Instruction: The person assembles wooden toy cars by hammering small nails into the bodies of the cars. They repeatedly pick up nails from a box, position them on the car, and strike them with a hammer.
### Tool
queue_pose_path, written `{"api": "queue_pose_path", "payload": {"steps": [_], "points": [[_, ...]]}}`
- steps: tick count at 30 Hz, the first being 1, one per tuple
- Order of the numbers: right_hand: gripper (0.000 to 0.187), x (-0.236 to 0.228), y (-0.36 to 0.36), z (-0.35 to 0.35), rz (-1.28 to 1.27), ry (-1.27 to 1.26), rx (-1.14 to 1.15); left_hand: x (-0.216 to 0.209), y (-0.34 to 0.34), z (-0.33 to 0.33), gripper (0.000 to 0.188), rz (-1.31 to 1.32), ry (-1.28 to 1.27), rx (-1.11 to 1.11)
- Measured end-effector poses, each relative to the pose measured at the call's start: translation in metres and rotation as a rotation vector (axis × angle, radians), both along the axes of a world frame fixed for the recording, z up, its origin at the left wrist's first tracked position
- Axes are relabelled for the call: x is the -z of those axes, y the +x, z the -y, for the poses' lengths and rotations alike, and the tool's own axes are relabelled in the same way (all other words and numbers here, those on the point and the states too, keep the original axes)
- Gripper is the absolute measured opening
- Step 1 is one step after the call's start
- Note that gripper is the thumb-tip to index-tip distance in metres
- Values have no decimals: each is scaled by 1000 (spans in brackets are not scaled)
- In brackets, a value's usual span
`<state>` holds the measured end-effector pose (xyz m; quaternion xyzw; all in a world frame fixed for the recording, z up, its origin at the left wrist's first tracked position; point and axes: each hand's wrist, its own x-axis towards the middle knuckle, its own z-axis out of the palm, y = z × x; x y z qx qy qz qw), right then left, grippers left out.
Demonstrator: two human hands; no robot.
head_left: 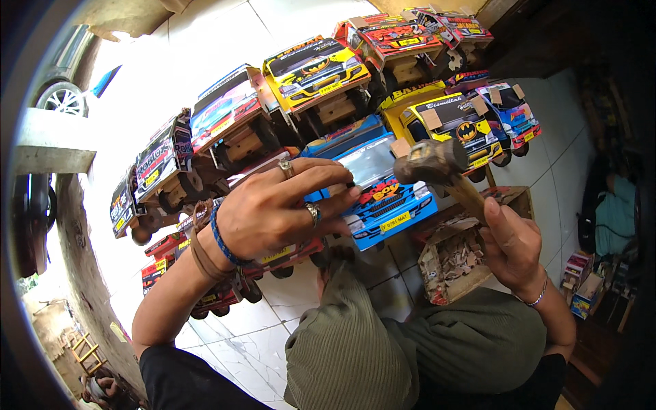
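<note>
Built as a floor (253, 355) of glossy white tiles with thin dark joints. Crowded with close, uneven rows of brightly printed, boxy wooden toy trucks (314, 68) on dark wheels. Also bears, at near right, an open, scuffed wooden box (429, 277).

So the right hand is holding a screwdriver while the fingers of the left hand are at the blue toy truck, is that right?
Not quite: the right hand is holding a hammer, not a screwdriver, as the head view shows. The fingers of the left hand are indeed at the blue toy truck.
</note>
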<state>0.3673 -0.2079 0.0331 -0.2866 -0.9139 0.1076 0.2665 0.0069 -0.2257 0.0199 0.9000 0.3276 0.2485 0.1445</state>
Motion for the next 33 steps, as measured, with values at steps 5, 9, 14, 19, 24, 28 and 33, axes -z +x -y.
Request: {"api": "queue_pose_path", "payload": {"steps": [5,9,14,19,24,28,33], "points": [[73,0,1,-1,221,-37,-28,1,-1,-2,43,-7,7,15],[70,2,1,-1,27,93,-17,2,-1,0,42,0,-1,5],[69,2,2,-1,220,62,-19,2,-1,-2,42,9,7,13],[68,3,3,-1,191,68,-35,3,0,-2,41,4,29,11],[66,7,3,-1,63,165,-29,3,0,-2,39,9,6,-1],[66,5,3,0,244,96,-51,4,-1,-3,39,1,16,3],[65,0,3,1,254,117,-60,5,0,-3,40,23,23,-1]]}}
